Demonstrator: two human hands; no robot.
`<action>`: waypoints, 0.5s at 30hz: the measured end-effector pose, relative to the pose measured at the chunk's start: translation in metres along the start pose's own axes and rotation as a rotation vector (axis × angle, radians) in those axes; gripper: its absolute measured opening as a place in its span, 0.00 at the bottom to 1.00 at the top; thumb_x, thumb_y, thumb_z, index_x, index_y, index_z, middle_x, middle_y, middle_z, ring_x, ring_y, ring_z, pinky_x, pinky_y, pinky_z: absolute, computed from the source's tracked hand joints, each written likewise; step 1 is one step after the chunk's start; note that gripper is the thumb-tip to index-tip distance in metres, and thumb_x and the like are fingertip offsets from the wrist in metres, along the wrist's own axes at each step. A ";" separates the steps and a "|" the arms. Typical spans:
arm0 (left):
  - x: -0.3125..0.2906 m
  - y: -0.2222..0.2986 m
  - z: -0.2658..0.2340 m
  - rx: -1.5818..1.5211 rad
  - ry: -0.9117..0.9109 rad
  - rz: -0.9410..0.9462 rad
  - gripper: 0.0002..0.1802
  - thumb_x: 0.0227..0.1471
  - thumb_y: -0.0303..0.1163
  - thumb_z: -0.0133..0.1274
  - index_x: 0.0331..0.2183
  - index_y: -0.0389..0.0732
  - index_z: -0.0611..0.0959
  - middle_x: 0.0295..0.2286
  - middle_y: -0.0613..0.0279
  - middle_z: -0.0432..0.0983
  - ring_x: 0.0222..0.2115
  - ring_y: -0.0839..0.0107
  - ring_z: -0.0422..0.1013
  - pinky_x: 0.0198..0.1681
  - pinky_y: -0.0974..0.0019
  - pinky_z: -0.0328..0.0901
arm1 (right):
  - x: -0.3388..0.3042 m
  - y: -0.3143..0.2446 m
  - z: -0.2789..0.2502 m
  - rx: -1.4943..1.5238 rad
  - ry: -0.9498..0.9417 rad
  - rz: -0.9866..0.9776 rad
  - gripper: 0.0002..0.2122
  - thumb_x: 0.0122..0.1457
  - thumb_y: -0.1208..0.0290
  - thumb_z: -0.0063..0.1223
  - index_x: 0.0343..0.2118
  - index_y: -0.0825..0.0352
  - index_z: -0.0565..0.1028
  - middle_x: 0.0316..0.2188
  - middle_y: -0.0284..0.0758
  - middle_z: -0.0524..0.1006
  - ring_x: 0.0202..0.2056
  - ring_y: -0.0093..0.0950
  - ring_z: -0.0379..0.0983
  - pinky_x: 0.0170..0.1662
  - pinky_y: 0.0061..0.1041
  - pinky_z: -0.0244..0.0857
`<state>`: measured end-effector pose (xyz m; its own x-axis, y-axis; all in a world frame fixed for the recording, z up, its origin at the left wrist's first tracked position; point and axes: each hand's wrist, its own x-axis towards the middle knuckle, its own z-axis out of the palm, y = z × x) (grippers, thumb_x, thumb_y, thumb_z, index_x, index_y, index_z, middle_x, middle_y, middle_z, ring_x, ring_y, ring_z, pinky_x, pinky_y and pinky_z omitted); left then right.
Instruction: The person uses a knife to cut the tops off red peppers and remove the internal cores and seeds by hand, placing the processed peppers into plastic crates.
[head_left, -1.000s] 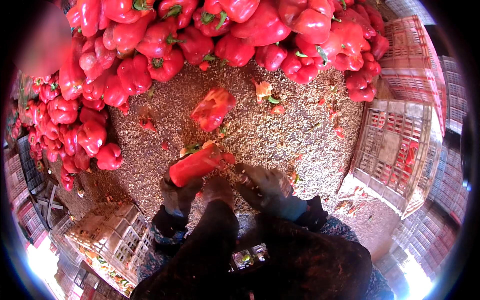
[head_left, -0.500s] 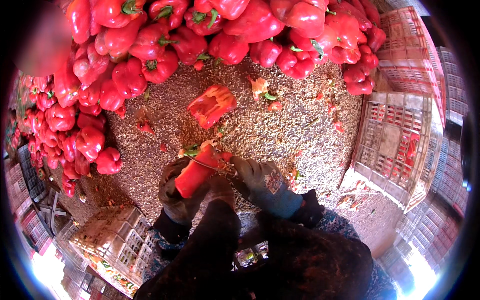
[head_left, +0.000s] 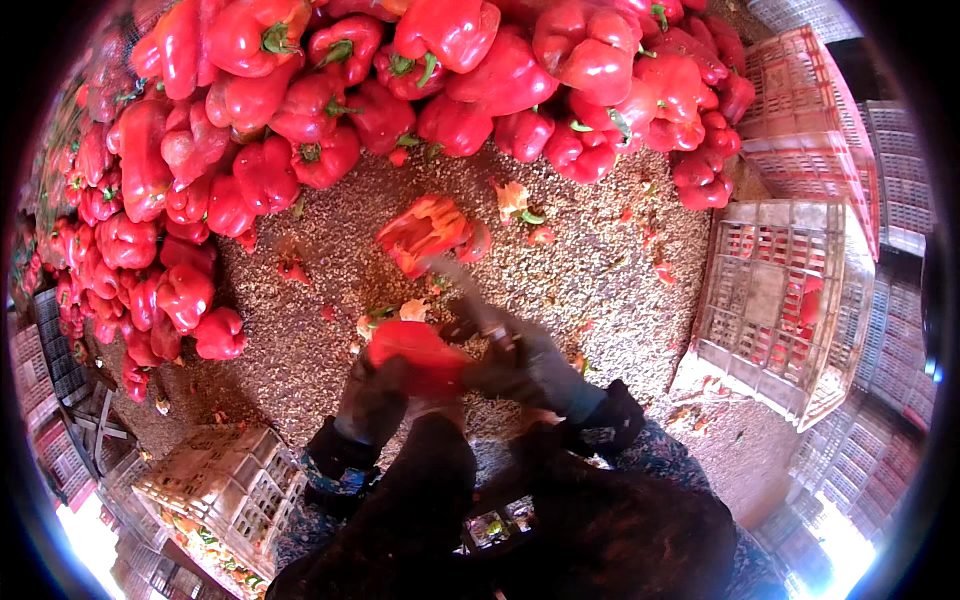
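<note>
A piece of red bell pepper (head_left: pixel 415 350) is in my gloved left hand (head_left: pixel 372 400), its fingers closed around the lower left side. My gloved right hand (head_left: pixel 528 370) grips a knife (head_left: pixel 468 292), whose blade is smeared by motion and points up and left. The right fingers are close to the pepper piece; whether they touch it I cannot tell. Just beyond my hands, a hollow cut pepper (head_left: pixel 420 235) lies on the seed-strewn ground with a smaller red piece (head_left: pixel 477 243) against its right side. A pale core with a green stem (head_left: pixel 513 200) lies farther right.
A large heap of whole red peppers (head_left: pixel 330 110) curves around the far and left sides. Plastic crates (head_left: pixel 765 290) stand at the right, with red pieces showing through one. At the lower left, a dirty crate (head_left: pixel 215 485) stands beside pepper scraps (head_left: pixel 215 550).
My right hand has lifted the knife off the pepper piece and swung its blade outward. The held piece has turned in my left hand. A smaller red piece now lies beside the cut pepper.
</note>
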<state>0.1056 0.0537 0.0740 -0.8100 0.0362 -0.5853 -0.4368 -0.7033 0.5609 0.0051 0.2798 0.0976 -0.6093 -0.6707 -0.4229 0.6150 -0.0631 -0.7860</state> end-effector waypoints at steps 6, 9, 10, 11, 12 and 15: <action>0.005 0.003 0.023 0.310 -0.097 -0.141 0.16 0.63 0.33 0.50 0.50 0.37 0.77 0.42 0.62 0.79 0.42 0.74 0.74 0.47 0.66 0.69 | -0.012 0.002 0.008 -0.517 0.079 0.107 0.31 0.55 0.70 0.67 0.62 0.67 0.66 0.47 0.39 0.78 0.47 0.27 0.76 0.47 0.27 0.72; 0.008 0.005 0.035 0.323 -0.088 -0.304 0.17 0.62 0.37 0.53 0.48 0.38 0.78 0.41 0.65 0.78 0.42 0.75 0.73 0.47 0.65 0.68 | -0.032 0.003 0.005 -0.178 0.210 0.161 0.28 0.58 0.61 0.65 0.59 0.66 0.70 0.41 0.34 0.78 0.38 0.22 0.76 0.37 0.21 0.71; 0.012 0.008 0.038 0.484 -0.105 -0.158 0.18 0.61 0.38 0.54 0.48 0.37 0.78 0.42 0.64 0.78 0.43 0.74 0.73 0.48 0.64 0.68 | -0.041 0.001 -0.002 0.012 0.206 0.125 0.26 0.60 0.60 0.62 0.58 0.66 0.70 0.39 0.32 0.78 0.35 0.20 0.75 0.34 0.20 0.69; 0.018 0.011 0.040 0.656 -0.109 -0.033 0.19 0.60 0.38 0.55 0.48 0.36 0.78 0.42 0.63 0.78 0.43 0.72 0.73 0.48 0.63 0.68 | -0.056 -0.006 -0.015 0.190 0.211 0.162 0.24 0.62 0.59 0.59 0.58 0.66 0.71 0.37 0.30 0.77 0.33 0.19 0.73 0.31 0.18 0.66; 0.027 0.014 0.041 0.831 -0.138 0.132 0.20 0.59 0.38 0.57 0.48 0.35 0.78 0.43 0.62 0.78 0.44 0.71 0.73 0.48 0.62 0.68 | -0.073 -0.015 -0.031 0.373 0.189 0.179 0.23 0.64 0.58 0.56 0.57 0.66 0.71 0.35 0.28 0.76 0.30 0.17 0.72 0.28 0.16 0.64; 0.079 0.026 0.031 1.695 0.112 0.855 0.22 0.54 0.35 0.62 0.48 0.36 0.78 0.45 0.57 0.77 0.46 0.61 0.73 0.52 0.56 0.67 | -0.147 -0.043 -0.080 -0.208 0.567 -0.155 0.20 0.65 0.62 0.53 0.56 0.67 0.72 0.33 0.27 0.74 0.27 0.14 0.67 0.25 0.14 0.59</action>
<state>0.0176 0.0600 0.0605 -0.9914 0.0162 0.1298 0.0847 0.8357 0.5426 0.0282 0.4402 0.1580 -0.8899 -0.1654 -0.4251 0.4219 0.0553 -0.9049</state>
